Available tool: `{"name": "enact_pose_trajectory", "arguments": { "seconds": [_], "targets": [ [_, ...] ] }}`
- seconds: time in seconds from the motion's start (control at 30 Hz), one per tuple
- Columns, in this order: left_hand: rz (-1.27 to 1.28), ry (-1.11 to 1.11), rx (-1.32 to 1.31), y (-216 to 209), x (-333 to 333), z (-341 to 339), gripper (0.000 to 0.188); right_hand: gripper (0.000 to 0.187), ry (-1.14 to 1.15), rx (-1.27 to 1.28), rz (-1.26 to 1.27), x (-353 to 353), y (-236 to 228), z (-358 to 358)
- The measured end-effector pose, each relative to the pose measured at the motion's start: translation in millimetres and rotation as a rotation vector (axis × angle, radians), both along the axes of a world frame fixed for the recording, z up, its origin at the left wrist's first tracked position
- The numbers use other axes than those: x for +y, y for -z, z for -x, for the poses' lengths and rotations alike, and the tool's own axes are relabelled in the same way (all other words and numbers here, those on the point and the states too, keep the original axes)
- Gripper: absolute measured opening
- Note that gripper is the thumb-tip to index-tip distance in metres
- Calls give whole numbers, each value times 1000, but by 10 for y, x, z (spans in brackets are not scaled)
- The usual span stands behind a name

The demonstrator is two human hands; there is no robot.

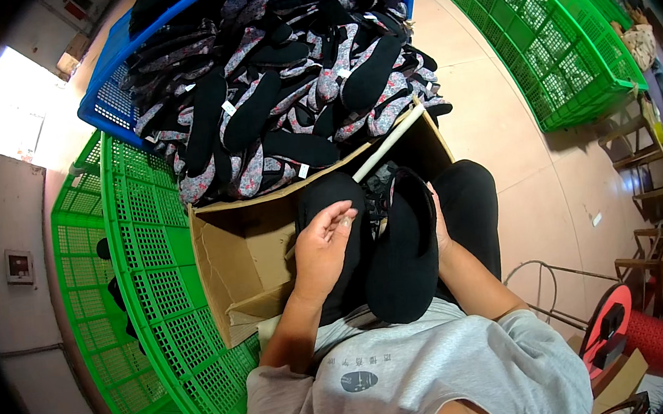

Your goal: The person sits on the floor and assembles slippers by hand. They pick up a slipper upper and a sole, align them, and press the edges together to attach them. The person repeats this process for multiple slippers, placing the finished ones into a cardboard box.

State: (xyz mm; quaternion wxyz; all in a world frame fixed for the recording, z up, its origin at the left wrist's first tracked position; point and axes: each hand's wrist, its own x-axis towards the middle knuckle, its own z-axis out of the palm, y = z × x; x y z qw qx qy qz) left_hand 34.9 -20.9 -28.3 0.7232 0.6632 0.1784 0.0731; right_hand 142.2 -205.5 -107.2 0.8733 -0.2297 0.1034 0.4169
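- Black fabric slipper with a long flat sole [401,268]: upright over the person's lap, between the two hands, its sole facing the camera and its lower end near the light grey T-shirt [442,356].
- Right hand [440,216]: holding the slipper by its right edge, the fingers mostly hidden behind it.
- Left hand [323,244]: raised before the left knee, apart from the slipper, fingers bent towards the thumb; I cannot tell whether anything small is pinched there.
- Open brown cardboard box [223,253]: in front of the person, under and beside the knees, with a slim white rod [393,139] slanting across it.
- Heaped black-soled slippers with speckled grey-and-red fabric [251,115]: beyond the box, in a blue plastic crate [110,104].
- Tall green plastic lattice crate [156,288]: just left of the box.
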Motion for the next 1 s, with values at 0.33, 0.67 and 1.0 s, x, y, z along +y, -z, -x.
{"name": "enact_pose_trajectory", "arguments": {
  "seconds": [0.33, 0.67, 1.0],
  "targets": [
    [595, 393, 390, 263, -79, 352, 55, 72, -16, 115, 12, -67, 221, -48],
    [876, 454, 354, 14, -103, 356, 64, 76, -14, 115, 22, -12, 205, -53],
    [884, 392, 345, -29, -202, 291, 63, 75, -13, 81, 59, -38, 169, -48]
  ]
}}
